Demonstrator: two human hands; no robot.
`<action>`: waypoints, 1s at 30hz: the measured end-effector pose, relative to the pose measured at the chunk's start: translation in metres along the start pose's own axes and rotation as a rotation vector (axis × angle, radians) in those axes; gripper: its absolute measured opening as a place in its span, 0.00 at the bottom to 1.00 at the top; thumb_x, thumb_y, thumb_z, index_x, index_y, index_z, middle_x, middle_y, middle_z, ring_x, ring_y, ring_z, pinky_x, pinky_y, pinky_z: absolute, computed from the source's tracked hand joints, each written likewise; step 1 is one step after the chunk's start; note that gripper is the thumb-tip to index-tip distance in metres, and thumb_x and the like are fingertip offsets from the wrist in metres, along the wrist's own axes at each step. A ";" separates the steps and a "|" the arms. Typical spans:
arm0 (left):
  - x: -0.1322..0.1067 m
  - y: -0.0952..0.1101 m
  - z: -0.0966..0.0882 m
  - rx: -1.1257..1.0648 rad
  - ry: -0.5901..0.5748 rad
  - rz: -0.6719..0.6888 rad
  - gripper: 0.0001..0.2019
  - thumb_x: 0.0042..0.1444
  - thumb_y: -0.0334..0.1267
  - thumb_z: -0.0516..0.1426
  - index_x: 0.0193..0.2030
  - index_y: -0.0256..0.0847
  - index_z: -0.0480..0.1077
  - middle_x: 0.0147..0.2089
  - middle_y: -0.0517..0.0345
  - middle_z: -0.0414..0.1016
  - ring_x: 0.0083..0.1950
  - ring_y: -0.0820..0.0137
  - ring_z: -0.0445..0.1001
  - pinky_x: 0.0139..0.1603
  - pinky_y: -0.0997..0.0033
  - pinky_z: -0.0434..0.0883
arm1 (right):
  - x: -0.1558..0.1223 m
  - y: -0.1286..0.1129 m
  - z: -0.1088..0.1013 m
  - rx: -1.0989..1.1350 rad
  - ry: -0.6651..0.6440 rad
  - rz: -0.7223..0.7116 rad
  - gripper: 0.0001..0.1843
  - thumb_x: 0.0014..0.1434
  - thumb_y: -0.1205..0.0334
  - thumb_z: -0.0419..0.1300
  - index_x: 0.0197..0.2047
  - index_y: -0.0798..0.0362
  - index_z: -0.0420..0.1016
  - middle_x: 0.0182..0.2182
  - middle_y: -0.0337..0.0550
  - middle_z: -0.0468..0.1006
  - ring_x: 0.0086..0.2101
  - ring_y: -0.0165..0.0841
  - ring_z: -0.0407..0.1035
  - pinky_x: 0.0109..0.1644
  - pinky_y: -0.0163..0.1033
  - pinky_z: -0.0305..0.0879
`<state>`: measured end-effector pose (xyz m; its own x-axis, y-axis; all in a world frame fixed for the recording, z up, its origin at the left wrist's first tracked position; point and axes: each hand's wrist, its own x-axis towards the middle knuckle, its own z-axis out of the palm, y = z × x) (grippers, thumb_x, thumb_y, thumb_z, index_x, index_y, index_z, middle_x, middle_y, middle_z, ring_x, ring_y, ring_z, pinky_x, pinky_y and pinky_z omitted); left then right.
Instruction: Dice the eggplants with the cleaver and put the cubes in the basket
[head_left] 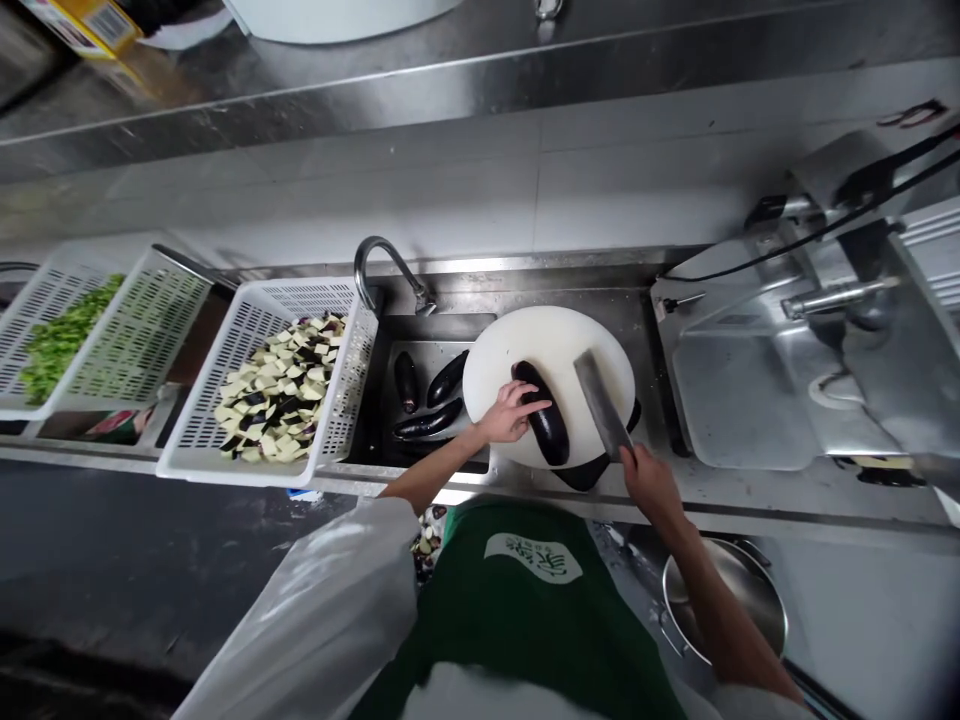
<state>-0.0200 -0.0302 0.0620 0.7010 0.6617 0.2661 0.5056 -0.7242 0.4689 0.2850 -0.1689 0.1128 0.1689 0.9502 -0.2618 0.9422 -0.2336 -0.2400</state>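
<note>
A whole dark purple eggplant [551, 432] lies lengthwise on a round white cutting board [495, 345]. My left hand [512, 412] rests on its upper part, fingers across the skin, steadying it against the board. In my right hand [651, 485] is the handle of a cleaver [600, 398]. The cleaver's blade is over the right side of the board, apart from the eggplant. Left of the board, several more whole eggplants [406, 382] lie in the sink [382, 350]. A white perforated basket [247, 300] beside the sink holds a heap of cut eggplant chunks [281, 390].
A curved faucet [390, 255] rises behind the sink. Farther left, another white basket [161, 320] holds chopped greens [67, 340]. A metal slicing machine [810, 330] with a cable stands at right. A steel pot [727, 590] sits below the counter edge. A metal shelf [480, 85] runs overhead.
</note>
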 end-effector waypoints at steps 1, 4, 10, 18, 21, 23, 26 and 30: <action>-0.003 0.000 0.002 -0.038 0.041 -0.007 0.25 0.61 0.34 0.58 0.66 0.47 0.72 0.67 0.46 0.65 0.70 0.51 0.56 0.72 0.41 0.59 | 0.006 -0.009 -0.001 -0.020 -0.024 -0.028 0.19 0.74 0.57 0.46 0.46 0.57 0.76 0.31 0.49 0.79 0.32 0.38 0.72 0.36 0.39 0.54; -0.002 0.001 0.005 -0.108 0.141 -0.061 0.18 0.66 0.41 0.56 0.61 0.45 0.75 0.61 0.46 0.70 0.65 0.55 0.60 0.71 0.45 0.62 | 0.016 -0.031 -0.004 -0.068 -0.070 -0.071 0.19 0.75 0.58 0.46 0.46 0.58 0.75 0.33 0.50 0.81 0.34 0.38 0.74 0.37 0.39 0.55; 0.005 0.001 0.015 -0.089 0.228 -0.162 0.13 0.68 0.46 0.56 0.51 0.45 0.79 0.57 0.46 0.72 0.63 0.55 0.62 0.68 0.46 0.62 | 0.004 -0.055 -0.012 -0.140 -0.105 -0.038 0.18 0.76 0.59 0.45 0.48 0.58 0.73 0.33 0.52 0.81 0.34 0.39 0.76 0.37 0.39 0.55; 0.017 -0.007 0.021 -0.144 0.230 -0.160 0.16 0.71 0.46 0.51 0.47 0.44 0.79 0.51 0.46 0.74 0.57 0.57 0.67 0.63 0.48 0.63 | -0.015 -0.072 -0.025 -0.100 -0.116 0.021 0.20 0.77 0.58 0.41 0.49 0.57 0.71 0.33 0.54 0.81 0.34 0.42 0.77 0.36 0.40 0.58; 0.018 -0.007 0.019 -0.183 0.316 -0.193 0.17 0.72 0.47 0.51 0.47 0.43 0.79 0.49 0.47 0.75 0.54 0.60 0.69 0.61 0.51 0.65 | -0.007 -0.063 -0.023 -0.127 -0.057 0.067 0.20 0.76 0.58 0.42 0.50 0.58 0.73 0.33 0.55 0.81 0.35 0.44 0.78 0.37 0.41 0.61; 0.011 -0.007 0.019 -0.198 0.373 -0.205 0.17 0.73 0.48 0.51 0.46 0.42 0.79 0.50 0.47 0.75 0.55 0.60 0.70 0.62 0.52 0.66 | 0.000 -0.057 -0.020 -0.146 -0.010 0.107 0.22 0.75 0.57 0.43 0.53 0.58 0.74 0.35 0.57 0.81 0.35 0.46 0.78 0.38 0.43 0.63; -0.008 -0.007 0.018 -0.227 0.442 -0.242 0.18 0.73 0.49 0.51 0.46 0.42 0.78 0.55 0.45 0.74 0.60 0.60 0.69 0.64 0.52 0.67 | 0.013 -0.053 -0.012 -0.158 0.064 0.143 0.24 0.74 0.54 0.46 0.62 0.58 0.72 0.39 0.60 0.82 0.36 0.48 0.78 0.40 0.46 0.66; -0.040 -0.006 0.017 -0.318 0.535 -0.366 0.19 0.73 0.50 0.49 0.45 0.41 0.77 0.53 0.44 0.75 0.57 0.61 0.73 0.61 0.53 0.71 | 0.024 -0.055 -0.001 -0.128 0.141 0.136 0.27 0.72 0.52 0.49 0.67 0.56 0.69 0.43 0.61 0.82 0.38 0.49 0.78 0.40 0.47 0.67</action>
<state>-0.0430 -0.0552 0.0344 0.1312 0.9146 0.3825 0.4333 -0.3999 0.8076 0.2374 -0.1331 0.1210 0.3268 0.9334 -0.1482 0.9356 -0.3417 -0.0890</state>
